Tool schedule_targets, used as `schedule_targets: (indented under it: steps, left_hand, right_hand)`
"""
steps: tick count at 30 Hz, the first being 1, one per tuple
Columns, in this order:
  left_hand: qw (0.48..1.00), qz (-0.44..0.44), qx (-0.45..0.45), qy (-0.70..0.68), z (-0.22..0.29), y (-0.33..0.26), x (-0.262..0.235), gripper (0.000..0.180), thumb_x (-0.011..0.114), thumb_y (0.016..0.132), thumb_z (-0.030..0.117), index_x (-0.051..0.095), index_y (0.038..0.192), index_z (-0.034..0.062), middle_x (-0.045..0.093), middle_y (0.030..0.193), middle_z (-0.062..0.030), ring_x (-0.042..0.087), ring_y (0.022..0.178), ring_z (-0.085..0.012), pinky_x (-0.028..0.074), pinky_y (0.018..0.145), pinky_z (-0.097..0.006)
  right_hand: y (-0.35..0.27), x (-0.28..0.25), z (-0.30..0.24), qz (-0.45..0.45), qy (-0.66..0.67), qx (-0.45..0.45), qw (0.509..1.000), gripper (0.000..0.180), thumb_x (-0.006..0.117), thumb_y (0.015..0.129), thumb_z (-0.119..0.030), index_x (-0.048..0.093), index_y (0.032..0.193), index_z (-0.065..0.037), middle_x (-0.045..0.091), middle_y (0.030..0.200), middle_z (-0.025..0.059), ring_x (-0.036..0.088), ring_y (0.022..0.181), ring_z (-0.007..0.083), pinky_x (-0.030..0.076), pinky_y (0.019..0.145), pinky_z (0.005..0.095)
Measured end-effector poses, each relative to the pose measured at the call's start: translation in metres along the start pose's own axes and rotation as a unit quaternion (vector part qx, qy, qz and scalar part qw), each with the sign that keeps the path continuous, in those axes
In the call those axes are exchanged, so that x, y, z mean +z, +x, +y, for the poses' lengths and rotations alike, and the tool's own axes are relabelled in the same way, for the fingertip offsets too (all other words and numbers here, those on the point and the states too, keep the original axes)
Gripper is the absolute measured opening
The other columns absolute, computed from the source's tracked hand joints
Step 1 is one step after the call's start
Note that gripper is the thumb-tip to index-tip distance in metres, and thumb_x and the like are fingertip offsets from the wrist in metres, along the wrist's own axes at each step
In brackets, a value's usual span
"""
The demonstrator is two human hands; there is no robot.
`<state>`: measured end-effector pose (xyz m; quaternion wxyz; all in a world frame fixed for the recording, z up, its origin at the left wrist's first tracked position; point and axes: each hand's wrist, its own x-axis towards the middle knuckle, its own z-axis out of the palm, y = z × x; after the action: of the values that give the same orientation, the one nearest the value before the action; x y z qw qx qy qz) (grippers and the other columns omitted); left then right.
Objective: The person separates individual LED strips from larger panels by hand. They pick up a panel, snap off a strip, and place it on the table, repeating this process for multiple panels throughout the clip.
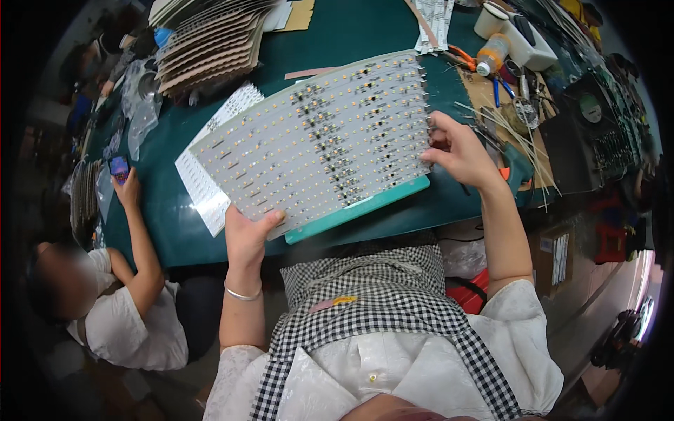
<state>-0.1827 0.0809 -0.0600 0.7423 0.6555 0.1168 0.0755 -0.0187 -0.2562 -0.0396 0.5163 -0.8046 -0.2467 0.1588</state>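
Observation:
A large pale panel of LED circuit boards, lined with rows of small yellowish LEDs and dark components, lies tilted in front of me. My left hand grips its near left corner, thumb on top. At the panel's right edge, where short pins stick out, the bent fingers and thumb of my right hand close on the edge; the exact contact of the fingertips is hard to see. Along the near side of the panel shows a teal green strip or tray edge. Another white LED panel lies partly beneath, at the left.
On the green table, a stack of brown-edged boards stands far left. Pliers, an orange-capped bottle, a white container and loose wires crowd the right. At left sits another person holding a phone.

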Motion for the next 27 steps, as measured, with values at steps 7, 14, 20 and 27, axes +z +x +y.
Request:
schedule_targets:
  steps: [7,14,20,27]
  left_hand:
    - [0.999,0.035,0.034,-0.006,-0.008,-0.01,0.004,0.053,0.078,0.072,0.002,0.053,0.118,-0.0039,0.062,0.11,-0.0105,0.062,0.099,-0.0195,0.05,0.088,-0.033]
    - [0.998,0.015,0.052,0.03,0.0,-0.014,0.007,0.039,0.076,0.073,-0.002,0.059,0.109,-0.0042,0.066,0.101,-0.0098,0.063,0.091,-0.018,0.051,0.084,-0.031]
    - [0.984,0.048,0.166,0.029,-0.006,-0.028,0.021,0.022,0.071,0.074,-0.011,0.065,0.094,-0.0055,0.069,0.09,-0.0106,0.066,0.082,-0.018,0.054,0.075,-0.03]
    - [0.995,0.004,0.093,0.042,-0.008,-0.014,0.002,0.029,0.074,0.07,-0.01,0.063,0.097,-0.004,0.068,0.089,-0.0097,0.066,0.082,-0.0176,0.054,0.076,-0.029]
  right_hand:
    - [-0.003,-0.01,-0.012,-0.051,0.036,0.027,0.998,0.051,0.069,0.072,0.011,0.052,0.12,0.003,0.065,0.099,0.0051,0.06,0.088,0.0105,0.05,0.08,0.0271]
    - [-0.009,-0.001,-0.006,0.033,-0.09,-0.048,0.994,0.041,0.075,0.068,0.004,0.057,0.105,0.004,0.068,0.081,0.0103,0.068,0.076,0.0162,0.053,0.071,0.0277]
    - [-0.03,0.02,0.002,0.158,-0.123,-0.129,0.971,0.037,0.072,0.069,0.01,0.059,0.103,0.005,0.07,0.087,0.0119,0.07,0.081,0.0187,0.055,0.073,0.0293]
    - [-0.025,0.019,-0.001,0.088,0.054,-0.024,0.994,0.038,0.073,0.068,0.007,0.058,0.103,0.004,0.07,0.086,0.0093,0.068,0.084,0.0149,0.054,0.076,0.0281]
